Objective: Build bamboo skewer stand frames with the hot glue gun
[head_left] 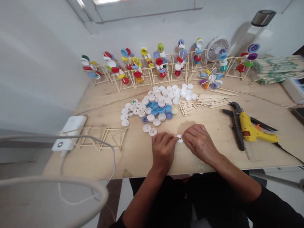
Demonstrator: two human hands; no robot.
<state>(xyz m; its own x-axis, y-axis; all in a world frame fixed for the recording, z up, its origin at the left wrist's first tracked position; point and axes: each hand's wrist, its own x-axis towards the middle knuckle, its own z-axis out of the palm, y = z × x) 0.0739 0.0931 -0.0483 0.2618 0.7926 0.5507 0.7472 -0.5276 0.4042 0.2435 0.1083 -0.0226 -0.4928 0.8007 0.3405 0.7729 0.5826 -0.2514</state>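
A white bottle cap with a small hole in its middle (180,138) is pinched between my two hands, just above the front of the table. My left hand (163,148) grips its left edge with thumb and curled fingers. On the other edge, my right hand (199,141) holds it the same way. Two more holed white caps (150,129) lie just beyond my left hand. Past them spreads a pile of white caps (163,95) with several blue caps (158,108) among them. Short cut sticks (187,107) and longer sticks (212,100) lie right of the pile.
A yellow glue gun (254,128) and a black-handled cutter (237,126) lie at right. Stick frames with colourful cap wheels (137,68) line the wall, beside a small fan (217,49). Left are a bare stick frame (102,138), a white power bank (70,133) and a cable.
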